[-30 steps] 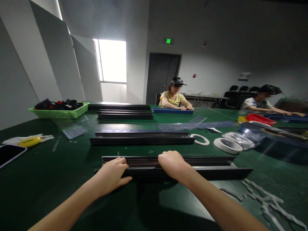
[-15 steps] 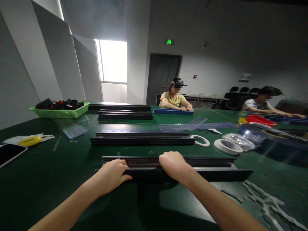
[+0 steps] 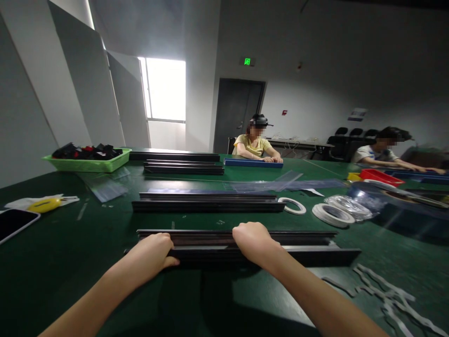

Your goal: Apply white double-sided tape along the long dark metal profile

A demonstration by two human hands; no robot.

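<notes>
A long black rail [image 3: 308,245] lies across the green table [image 3: 70,252] right in front of me. My left hand [image 3: 150,252] rests over its left part, fingers curled on the near edge. My right hand [image 3: 254,241] grips the rail near its middle, knuckles up. A second black rail [image 3: 206,202] lies parallel a little farther away, and more black rails [image 3: 182,167] lie beyond it.
Tape rolls [image 3: 329,213] and clear film [image 3: 351,204] sit at right, white strips [image 3: 386,292] at near right. A phone [image 3: 12,223] and a yellow tool [image 3: 44,205] lie at left, a green basket [image 3: 87,161] behind. Two people work across the table.
The near black rail has slid a little to the left under both hands, and my left hand has moved left with it.
</notes>
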